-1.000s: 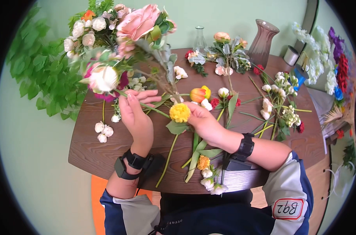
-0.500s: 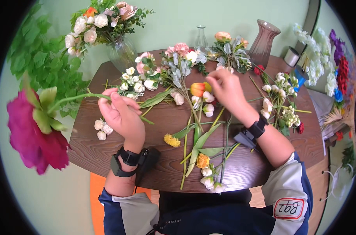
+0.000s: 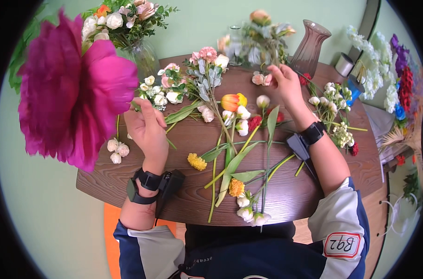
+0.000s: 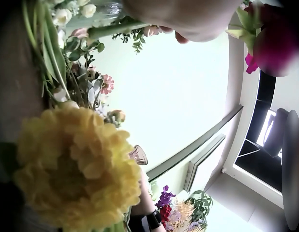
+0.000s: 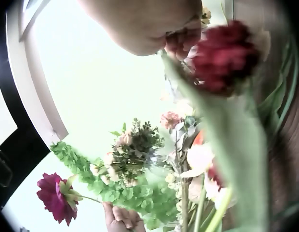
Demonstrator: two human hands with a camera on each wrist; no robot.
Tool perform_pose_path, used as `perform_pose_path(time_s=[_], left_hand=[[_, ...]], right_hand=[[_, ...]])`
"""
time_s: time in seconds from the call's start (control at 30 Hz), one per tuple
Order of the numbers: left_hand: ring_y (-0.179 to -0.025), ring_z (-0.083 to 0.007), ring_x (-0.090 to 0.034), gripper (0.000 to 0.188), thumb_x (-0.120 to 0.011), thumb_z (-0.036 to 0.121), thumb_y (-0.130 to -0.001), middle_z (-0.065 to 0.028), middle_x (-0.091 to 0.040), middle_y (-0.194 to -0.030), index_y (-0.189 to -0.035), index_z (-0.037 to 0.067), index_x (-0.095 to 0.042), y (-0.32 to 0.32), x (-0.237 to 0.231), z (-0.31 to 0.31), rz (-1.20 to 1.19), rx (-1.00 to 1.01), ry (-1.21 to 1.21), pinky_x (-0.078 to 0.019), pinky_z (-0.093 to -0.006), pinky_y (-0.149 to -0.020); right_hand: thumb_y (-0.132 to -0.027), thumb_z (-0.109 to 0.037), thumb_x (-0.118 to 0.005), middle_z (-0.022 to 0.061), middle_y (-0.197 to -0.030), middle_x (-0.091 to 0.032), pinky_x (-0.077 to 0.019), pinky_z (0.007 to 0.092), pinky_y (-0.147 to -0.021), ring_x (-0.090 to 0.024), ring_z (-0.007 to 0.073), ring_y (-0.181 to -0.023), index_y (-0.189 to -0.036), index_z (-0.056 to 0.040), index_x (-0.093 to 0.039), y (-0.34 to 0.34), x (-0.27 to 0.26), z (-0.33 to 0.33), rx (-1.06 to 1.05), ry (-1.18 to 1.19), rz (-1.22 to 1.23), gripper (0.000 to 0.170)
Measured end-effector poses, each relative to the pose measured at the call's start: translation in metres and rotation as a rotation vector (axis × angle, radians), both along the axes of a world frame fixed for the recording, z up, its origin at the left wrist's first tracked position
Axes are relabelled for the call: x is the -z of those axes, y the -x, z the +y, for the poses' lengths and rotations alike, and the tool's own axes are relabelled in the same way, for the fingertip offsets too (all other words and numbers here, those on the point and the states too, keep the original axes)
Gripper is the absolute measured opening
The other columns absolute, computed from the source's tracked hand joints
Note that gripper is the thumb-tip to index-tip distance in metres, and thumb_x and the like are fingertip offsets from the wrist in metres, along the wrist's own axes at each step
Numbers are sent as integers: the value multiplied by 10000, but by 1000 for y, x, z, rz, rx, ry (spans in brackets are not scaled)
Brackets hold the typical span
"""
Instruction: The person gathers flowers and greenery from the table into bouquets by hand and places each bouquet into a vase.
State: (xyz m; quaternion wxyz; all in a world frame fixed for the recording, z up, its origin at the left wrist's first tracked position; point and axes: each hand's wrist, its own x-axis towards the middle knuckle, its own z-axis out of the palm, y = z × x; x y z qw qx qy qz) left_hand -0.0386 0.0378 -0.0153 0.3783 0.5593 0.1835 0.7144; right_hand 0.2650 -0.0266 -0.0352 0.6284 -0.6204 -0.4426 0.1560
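Holding magenta flower (image 3: 81,100), white roses (image 3: 114,21) in clear vase (image 3: 145,61)

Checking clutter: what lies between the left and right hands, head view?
Head view: between left hand and right hand lie a green leaf, a pale bloom, a brown stem, an orange tulip and a white bud.

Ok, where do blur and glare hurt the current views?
Head view: the peach flower spray at the right hand is smeared, glare shines on the table, corners go black; left wrist: the wall is washed out; right wrist: wall overexposed, dark red flower soft.
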Motion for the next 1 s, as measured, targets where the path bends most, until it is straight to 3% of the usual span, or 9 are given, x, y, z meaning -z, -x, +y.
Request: perform_pose_path(time_s=[0.07,0.23,0.33,0.5,0.7,0.73,0.83,0.97,1.0], left_hand=[[-422,-31,-352,128,-442,180,-948,20,-385,-534,-943,52,-451,1,2,0,7,65,11,-233,-171,-376],[-397,-44,-374,167,-444,210,-947,10,-444,-496,-926,46,-463,6,6,-2,115,285,5,-261,-182,-387],[-355,-38,-329,159,-450,197,-943,2,-421,-502,-887,48,-462,3,10,-3,168,316,35,-214,-171,-331],[-328,-50,-325,177,-448,196,-942,-52,-505,-506,-879,33,-477,0,14,-2,165,466,107,-202,-158,-325],[-348,-87,-438,150,-463,144,-928,-99,-566,-616,-950,0,-499,-8,11,-13,217,606,226,-298,-167,-320],[-397,-113,-499,145,-453,105,-920,-94,-582,-656,-991,-5,-514,-3,15,-9,282,634,192,-350,-198,-342],[-404,-75,-500,149,-460,79,-904,-92,-617,-685,-999,-18,-522,-3,15,-20,368,542,126,-344,-186,-326],[-426,-91,-460,252,-470,214,-928,-108,-561,-912,-1076,11,-490,9,115,29,308,400,96,-340,-195,-353],[-415,-67,-420,331,-461,277,-935,-115,-558,-879,-1096,-13,-457,1,21,-18,364,510,238,-307,-179,-340]], right_hand=[[-944,-150,-419,16,-648,-545,-370,195,-516,-459,57,-554,-986,-11,-540,17,-14,-4,-39,-226,56,189],[-966,-206,-390,-34,-610,-459,-317,174,-492,-374,25,-528,-1054,-24,-529,63,-53,-28,-57,-337,102,246],[-970,-248,-378,-60,-591,-385,-240,162,-461,-301,16,-506,-1069,-47,-531,93,-60,-38,-183,-386,189,270],[-971,-292,-367,-26,-594,-393,-263,176,-462,-323,47,-499,-1066,-53,-465,124,-42,-38,-558,-428,464,275],[-976,-245,-344,24,-692,-459,-372,205,-558,-449,90,-609,-1121,-32,-439,150,-7,-35,-792,-166,673,274],[-978,-253,-339,24,-705,-467,-378,204,-564,-458,87,-624,-1116,-41,-441,152,-6,-36,-851,-142,617,273],[-984,-273,-318,19,-719,-483,-383,201,-570,-462,77,-634,-1102,-69,-444,158,1,-33,-926,-100,533,267],[-986,-244,-316,6,-716,-485,-390,197,-583,-463,71,-637,-1156,-65,-433,166,5,-38,-833,17,405,273],[-984,-225,-323,3,-714,-481,-391,196,-589,-456,71,-632,-1213,-68,-408,167,5,-37,-825,-40,349,290]])
